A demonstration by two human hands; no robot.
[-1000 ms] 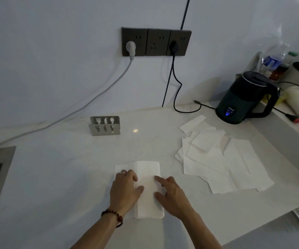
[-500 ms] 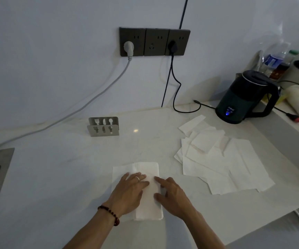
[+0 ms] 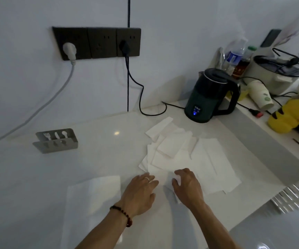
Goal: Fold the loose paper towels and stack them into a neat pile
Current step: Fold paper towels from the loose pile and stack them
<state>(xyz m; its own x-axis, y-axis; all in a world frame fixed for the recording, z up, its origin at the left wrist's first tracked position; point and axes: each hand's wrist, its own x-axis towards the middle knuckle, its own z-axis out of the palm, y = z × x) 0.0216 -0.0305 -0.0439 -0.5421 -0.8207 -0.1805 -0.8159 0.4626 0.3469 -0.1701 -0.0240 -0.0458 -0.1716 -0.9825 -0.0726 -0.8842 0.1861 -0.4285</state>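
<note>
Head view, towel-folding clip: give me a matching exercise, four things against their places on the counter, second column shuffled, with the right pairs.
Things:
1. folded towel
2. loose towels
3. kettle
4. cutlery holder

Places:
A. far right, by the wall, blue display lit
B. far left, below the sockets
C. near edge, beside the left forearm
D. centre right, with both hands at its near edge

Pairs: 1-C, 2-D, 3-A, 4-B

The left hand lies flat at the pile's edge; the right hand curls on a sheet corner.
</note>
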